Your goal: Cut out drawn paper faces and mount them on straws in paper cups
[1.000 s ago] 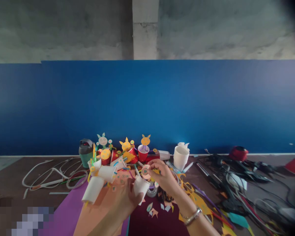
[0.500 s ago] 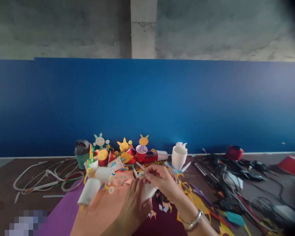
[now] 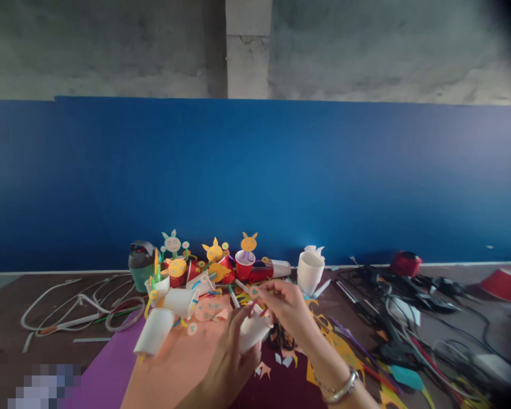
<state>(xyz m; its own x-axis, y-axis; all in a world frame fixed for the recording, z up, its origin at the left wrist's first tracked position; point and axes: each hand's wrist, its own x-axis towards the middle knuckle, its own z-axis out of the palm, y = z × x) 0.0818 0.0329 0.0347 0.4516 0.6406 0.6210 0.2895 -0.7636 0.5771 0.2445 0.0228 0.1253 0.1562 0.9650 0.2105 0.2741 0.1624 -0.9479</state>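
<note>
My left hand [image 3: 234, 352] is wrapped round a white paper cup [image 3: 252, 332], which is tilted with its rim up and to the right. Above the rim, my right hand [image 3: 284, 304] pinches a small round paper disc [image 3: 254, 292] with a heart shape on it. Thin purple stems [image 3: 262, 312] show between the disc and the cup; whether they are fixed to the cup is unclear. Just left of my hands lies a pink paper face [image 3: 207, 308]. More white cups [image 3: 154, 332] rest on their sides on orange paper [image 3: 174, 369].
Red cups with paper animal figures [image 3: 245, 262] stand at the back. A larger white cup [image 3: 310, 272] is behind my right hand. Yellow paper scraps [image 3: 340, 349] and black cables [image 3: 413, 295] lie to the right, and white cables [image 3: 68, 318] to the left.
My right hand has moved slightly up and right with the disc, away from the cup rim. The purple stems and more of the cup now show.
</note>
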